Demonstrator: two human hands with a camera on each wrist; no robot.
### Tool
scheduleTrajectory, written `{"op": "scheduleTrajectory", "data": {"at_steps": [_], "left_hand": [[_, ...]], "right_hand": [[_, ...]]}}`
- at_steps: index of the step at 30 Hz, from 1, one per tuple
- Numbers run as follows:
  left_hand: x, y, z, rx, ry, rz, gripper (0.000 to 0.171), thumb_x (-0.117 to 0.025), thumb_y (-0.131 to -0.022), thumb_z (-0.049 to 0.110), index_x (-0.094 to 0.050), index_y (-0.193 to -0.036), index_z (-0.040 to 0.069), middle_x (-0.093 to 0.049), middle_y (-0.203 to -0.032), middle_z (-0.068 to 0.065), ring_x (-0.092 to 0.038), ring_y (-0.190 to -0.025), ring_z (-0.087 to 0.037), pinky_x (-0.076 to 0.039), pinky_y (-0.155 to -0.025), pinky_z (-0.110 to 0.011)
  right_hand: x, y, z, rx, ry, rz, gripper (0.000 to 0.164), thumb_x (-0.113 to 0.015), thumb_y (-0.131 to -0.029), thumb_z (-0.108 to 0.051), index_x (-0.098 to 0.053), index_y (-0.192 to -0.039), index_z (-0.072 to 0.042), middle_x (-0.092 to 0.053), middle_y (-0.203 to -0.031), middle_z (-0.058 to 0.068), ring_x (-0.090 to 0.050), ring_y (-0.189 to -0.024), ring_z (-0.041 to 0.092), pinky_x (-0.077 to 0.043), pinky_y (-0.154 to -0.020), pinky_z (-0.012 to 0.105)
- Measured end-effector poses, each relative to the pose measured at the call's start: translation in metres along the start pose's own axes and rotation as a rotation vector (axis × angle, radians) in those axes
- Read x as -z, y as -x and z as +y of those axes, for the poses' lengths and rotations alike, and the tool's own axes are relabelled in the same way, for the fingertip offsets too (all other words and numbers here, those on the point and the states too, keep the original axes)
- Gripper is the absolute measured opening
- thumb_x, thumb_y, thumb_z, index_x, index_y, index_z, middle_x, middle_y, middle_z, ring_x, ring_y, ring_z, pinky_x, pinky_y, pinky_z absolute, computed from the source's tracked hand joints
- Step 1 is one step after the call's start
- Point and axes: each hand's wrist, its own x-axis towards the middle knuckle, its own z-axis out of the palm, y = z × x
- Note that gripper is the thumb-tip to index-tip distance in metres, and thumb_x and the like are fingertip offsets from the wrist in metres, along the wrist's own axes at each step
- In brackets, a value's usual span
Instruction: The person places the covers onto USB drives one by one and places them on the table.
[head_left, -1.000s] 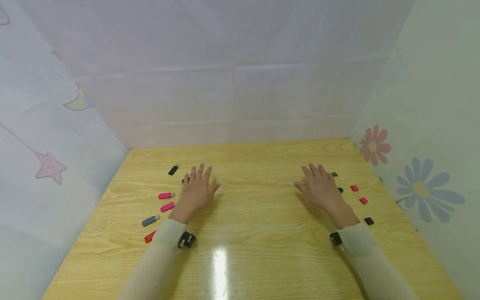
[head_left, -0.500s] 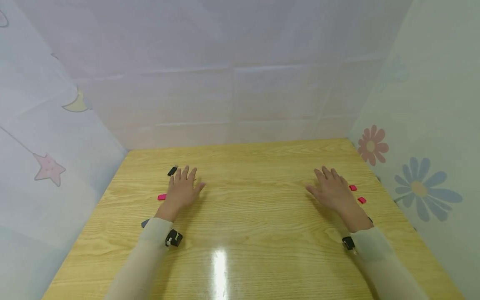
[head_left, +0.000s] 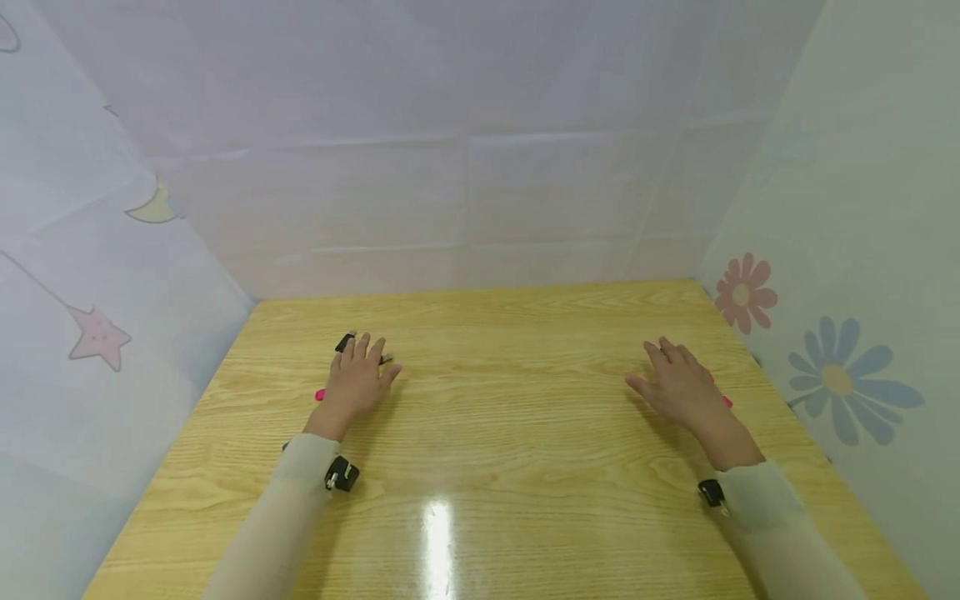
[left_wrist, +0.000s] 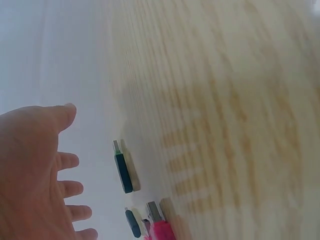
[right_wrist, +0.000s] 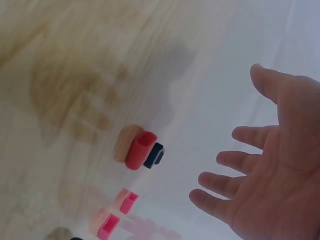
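My left hand hovers above the left part of the table, palm down, fingers straight and slightly spread, holding nothing. Partly hidden beneath it are a black USB stick, a second dark stick and a pink stick. The left wrist view shows a dark USB stick and a pink stick with its metal plug bare. On the right, my right hand hangs over small caps, fingers extended and touching nothing. In the right wrist view lie a red cap, a black cap and a pink cap.
The wooden table meets a pale sheet at its back edge. Patterned sheets rise along the left and right. Each wrist wears a small black camera, such as the left one.
Both hands have moved apart, the left hand leftward over the USB sticks and the right hand rightward over the caps. The sticks and caps have stayed in place.
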Motion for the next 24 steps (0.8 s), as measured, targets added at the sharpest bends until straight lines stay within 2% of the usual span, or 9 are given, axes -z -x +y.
{"op": "scheduleTrajectory", "data": {"at_steps": [5,9,15,18,24], "left_hand": [[0.004,-0.002,-0.005,-0.011,-0.029,-0.008,0.067,-0.047,-0.107,0.042,-0.027,-0.159,0.005,-0.017,-0.164,-0.027,-0.012,-0.150,-0.050,-0.014,-0.117,-0.068],[0.006,-0.005,-0.011,-0.030,-0.066,-0.028,0.064,-0.052,-0.106,0.036,-0.032,-0.157,0.003,-0.026,-0.160,-0.028,-0.021,-0.147,-0.050,-0.022,-0.115,-0.068],[0.008,-0.010,-0.015,-0.057,-0.136,-0.085,0.056,-0.055,-0.106,0.028,-0.041,-0.149,-0.004,-0.042,-0.149,-0.029,-0.036,-0.138,-0.049,-0.038,-0.107,-0.063],[0.009,-0.012,-0.015,-0.064,-0.147,-0.102,0.055,-0.055,-0.105,0.025,-0.041,-0.148,-0.006,-0.044,-0.146,-0.030,-0.038,-0.137,-0.048,-0.039,-0.107,-0.061],[0.008,-0.018,-0.017,-0.064,-0.144,-0.112,0.056,-0.053,-0.106,0.025,-0.038,-0.150,-0.006,-0.044,-0.147,-0.030,-0.038,-0.137,-0.048,-0.039,-0.108,-0.060]], "right_hand": [[0.003,0.005,0.006,0.024,-0.001,-0.007,0.080,-0.052,-0.104,-0.048,-0.024,-0.155,0.008,-0.017,-0.158,0.037,-0.021,-0.140,0.060,-0.025,-0.104,0.077],[0.007,0.008,0.011,0.020,-0.025,-0.018,0.073,-0.054,-0.104,-0.036,-0.025,-0.155,0.008,-0.020,-0.157,0.037,-0.022,-0.138,0.061,-0.027,-0.102,0.078],[0.010,0.007,0.022,0.023,-0.046,-0.070,0.063,-0.046,-0.099,-0.016,-0.027,-0.154,0.008,-0.027,-0.153,0.037,-0.027,-0.135,0.061,-0.032,-0.102,0.074],[0.008,0.004,0.026,0.017,-0.055,-0.093,0.061,-0.045,-0.097,-0.012,-0.031,-0.153,0.008,-0.028,-0.152,0.037,-0.027,-0.135,0.060,-0.034,-0.100,0.074],[0.005,0.000,0.033,0.012,-0.041,-0.101,0.056,-0.050,-0.098,-0.011,-0.038,-0.150,0.007,-0.031,-0.150,0.037,-0.030,-0.133,0.060,-0.037,-0.097,0.073]]}}
